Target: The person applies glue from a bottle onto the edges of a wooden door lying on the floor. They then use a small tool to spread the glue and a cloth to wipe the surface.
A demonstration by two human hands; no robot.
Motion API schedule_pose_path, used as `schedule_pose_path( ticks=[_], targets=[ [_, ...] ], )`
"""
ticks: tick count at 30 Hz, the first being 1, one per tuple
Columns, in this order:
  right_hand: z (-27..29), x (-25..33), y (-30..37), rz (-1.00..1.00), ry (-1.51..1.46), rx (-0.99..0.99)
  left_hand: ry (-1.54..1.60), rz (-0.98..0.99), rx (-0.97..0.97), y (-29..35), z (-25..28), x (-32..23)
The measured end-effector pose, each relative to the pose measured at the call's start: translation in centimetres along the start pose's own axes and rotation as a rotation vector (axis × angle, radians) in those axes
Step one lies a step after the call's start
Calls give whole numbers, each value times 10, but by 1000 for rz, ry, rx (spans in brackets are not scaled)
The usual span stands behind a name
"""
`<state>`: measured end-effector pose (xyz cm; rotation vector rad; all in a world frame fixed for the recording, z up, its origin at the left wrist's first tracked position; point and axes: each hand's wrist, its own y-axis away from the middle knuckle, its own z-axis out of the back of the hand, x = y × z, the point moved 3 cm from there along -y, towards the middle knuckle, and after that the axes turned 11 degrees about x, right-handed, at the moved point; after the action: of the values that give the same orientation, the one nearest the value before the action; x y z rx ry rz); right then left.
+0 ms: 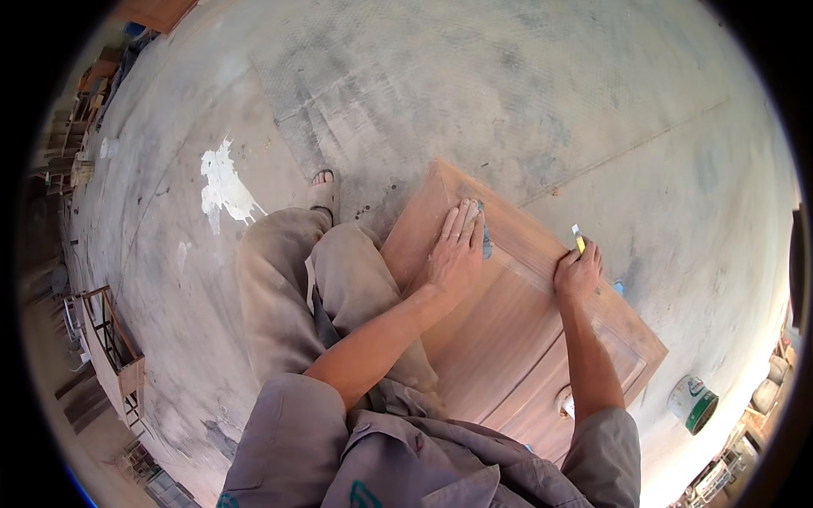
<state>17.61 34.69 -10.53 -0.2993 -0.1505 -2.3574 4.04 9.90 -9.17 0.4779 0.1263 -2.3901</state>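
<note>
A brown wooden panel door (508,300) with raised mouldings lies slanted in front of me and to the right of my legs. My left hand (456,250) lies on its upper left part, fingers together and nearly straight, over a blue-grey piece of sandpaper (487,245) that shows beside the fingers. At the door's far right edge, my right hand (578,273) is closed around a small yellow-handled tool (580,243). The tool's pale flat tip points up and away; its lower end is hidden in the fist. A round white-rimmed thing (566,402) shows partly by my right forearm.
A white and green bucket (694,405) stands right of the door. White spilled paint (227,186) marks the concrete floor (423,93) on the left. A blue scrap (618,288) lies by the door's right edge. A frame-like stand (114,347) is at far left.
</note>
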Motion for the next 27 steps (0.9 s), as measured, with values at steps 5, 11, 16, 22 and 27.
schedule_pose_path(
  ticks=[5, 11, 16, 22, 27],
  targets=[
    [1, 3, 1, -17, -5, -14, 34, 55, -38, -12, 22, 13],
    [-2, 0, -1, -25, 13, -22, 44, 12, -45, 3, 16, 7],
    [2, 2, 0, -36, 18, -1, 64, -74, 132, 25, 18, -1],
    [6, 7, 0, -21, 15, -26, -9, -36, -25, -14, 49, 46],
    [4, 5, -1, -59, 7, -3, -29, -131, 33, 14, 36, 39]
  ],
)
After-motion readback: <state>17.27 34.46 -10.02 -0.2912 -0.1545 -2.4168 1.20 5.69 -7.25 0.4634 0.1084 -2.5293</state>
